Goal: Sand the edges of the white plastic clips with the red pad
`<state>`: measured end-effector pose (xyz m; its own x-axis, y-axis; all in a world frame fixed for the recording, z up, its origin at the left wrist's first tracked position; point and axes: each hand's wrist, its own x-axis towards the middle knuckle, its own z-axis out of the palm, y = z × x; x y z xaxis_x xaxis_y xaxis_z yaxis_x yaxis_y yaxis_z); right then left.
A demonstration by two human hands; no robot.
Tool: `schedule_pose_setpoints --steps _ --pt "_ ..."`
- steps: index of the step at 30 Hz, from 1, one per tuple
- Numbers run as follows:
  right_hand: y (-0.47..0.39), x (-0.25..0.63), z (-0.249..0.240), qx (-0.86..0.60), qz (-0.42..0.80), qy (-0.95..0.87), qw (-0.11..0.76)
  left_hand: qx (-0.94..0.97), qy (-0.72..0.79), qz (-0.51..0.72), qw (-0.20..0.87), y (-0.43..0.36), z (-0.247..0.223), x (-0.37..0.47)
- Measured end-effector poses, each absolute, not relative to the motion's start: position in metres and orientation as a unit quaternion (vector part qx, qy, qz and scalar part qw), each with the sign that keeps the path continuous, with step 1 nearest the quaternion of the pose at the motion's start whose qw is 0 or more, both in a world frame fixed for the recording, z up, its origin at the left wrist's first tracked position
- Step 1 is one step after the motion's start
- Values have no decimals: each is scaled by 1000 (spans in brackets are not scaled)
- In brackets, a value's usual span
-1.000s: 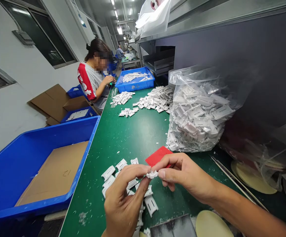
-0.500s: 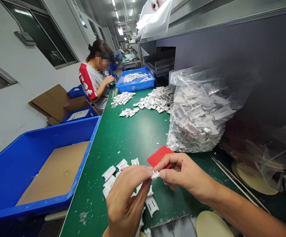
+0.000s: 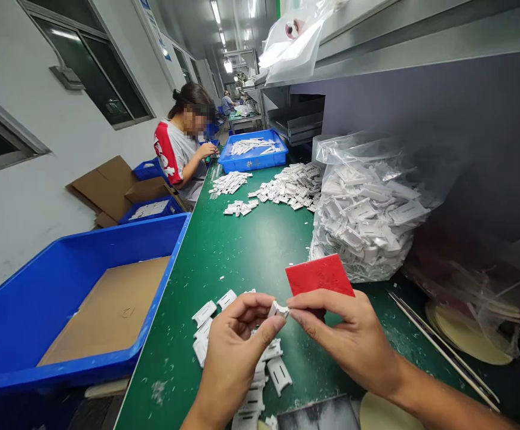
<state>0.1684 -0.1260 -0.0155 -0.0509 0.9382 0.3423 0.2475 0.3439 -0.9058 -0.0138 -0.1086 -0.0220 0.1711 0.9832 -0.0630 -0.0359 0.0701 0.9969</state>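
Note:
A small white plastic part (image 3: 278, 309) is pinched between the thumb and fingers of my left hand (image 3: 237, 343). My right hand (image 3: 352, 334) has its thumb and index fingertips at the right end of that part. A flat red piece (image 3: 320, 276) rises just behind the right hand's fingers, tilted up from the table; how the hidden fingers hold it cannot be made out. Several white slotted parts (image 3: 279, 375) lie on the green table (image 3: 260, 239) around and below my left hand.
A clear bag of white parts (image 3: 367, 215) stands at the right, near metal rods (image 3: 443, 349). White piles (image 3: 293, 184) and a blue tray (image 3: 253, 160) lie farther back. A large blue bin (image 3: 85, 239) borders the table's left edge; a person (image 3: 183, 143) sits beyond.
The red piece has risen and tilted up behind my right hand. My left hand has turned, showing its thumb and more of the white part. The camera view has shifted slightly.

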Motion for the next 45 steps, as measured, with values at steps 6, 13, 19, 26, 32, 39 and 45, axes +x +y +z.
schedule_pose_setpoints --steps 6,13,19,26,32,39,45 --pt "-125 169 -15 -472 278 -650 526 442 445 452 635 -106 -20 -14" --pt "-127 171 -22 -446 214 -704 510 384 417 437 699 -106 -18 -13" --pt "-126 171 -21 -413 208 -736 495 391 422 438 691 -105 -18 -13" --pt "-126 169 -22 -413 189 -730 511 390 425 436 691 -106 -17 -12" --pt "-126 169 -21 -383 183 -729 537 394 424 429 694 -105 -18 -13" --pt "-124 171 -23 -424 231 -719 499 449 433 409 666 -102 -24 -17" --pt "-119 170 -21 -471 366 -640 483 479 423 399 658 -99 -28 -18"
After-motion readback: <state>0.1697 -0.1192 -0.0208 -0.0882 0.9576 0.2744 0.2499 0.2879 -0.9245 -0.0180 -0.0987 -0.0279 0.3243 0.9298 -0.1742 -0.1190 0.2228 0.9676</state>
